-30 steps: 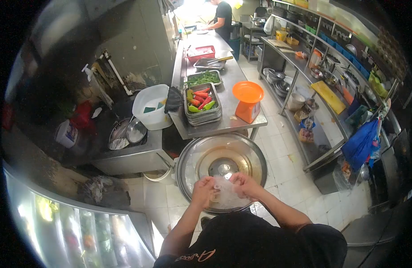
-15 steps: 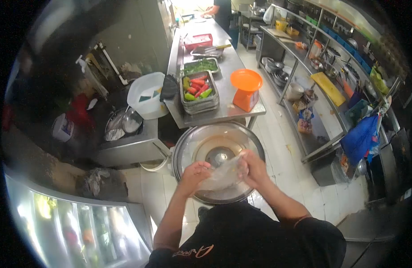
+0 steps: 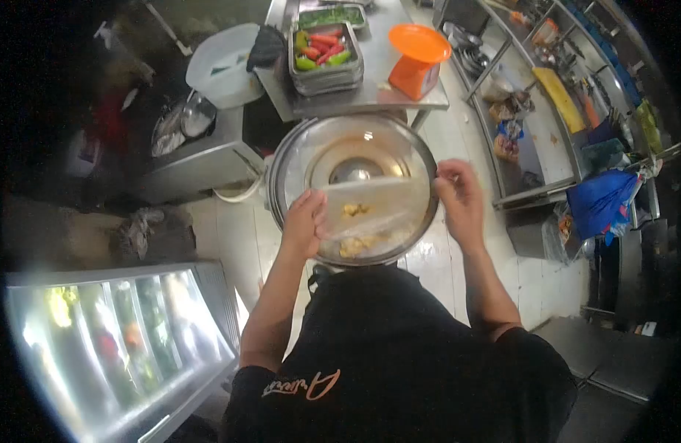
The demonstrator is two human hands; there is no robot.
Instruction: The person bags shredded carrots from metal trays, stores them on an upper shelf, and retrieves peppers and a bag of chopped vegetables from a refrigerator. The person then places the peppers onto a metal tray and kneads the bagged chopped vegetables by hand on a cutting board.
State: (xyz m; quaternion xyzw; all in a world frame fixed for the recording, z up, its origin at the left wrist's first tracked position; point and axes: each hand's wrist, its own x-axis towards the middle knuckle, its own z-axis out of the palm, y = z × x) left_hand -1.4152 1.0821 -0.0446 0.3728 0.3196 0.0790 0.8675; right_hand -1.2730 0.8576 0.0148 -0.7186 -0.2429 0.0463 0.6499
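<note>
A clear plastic bag is stretched over a large round metal basin. My left hand grips the bag's left side, fingers closed. My right hand is at the basin's right rim, fingers curled around what looks like the bag's right end. Pale yellow pieces show through the film, and more yellowish pieces are nearer my body. Whether they lie in the bag or the basin I cannot tell.
Ahead, a steel table carries a tray of red and green peppers and an orange scale. A white plastic tub stands left. Steel shelving lines the right. A glass-topped cooler is at lower left.
My hands have moved apart, the right one outward to the basin's rim, and the bag is spread wider. Yellowish pieces are now visible. My view has tilted down.
</note>
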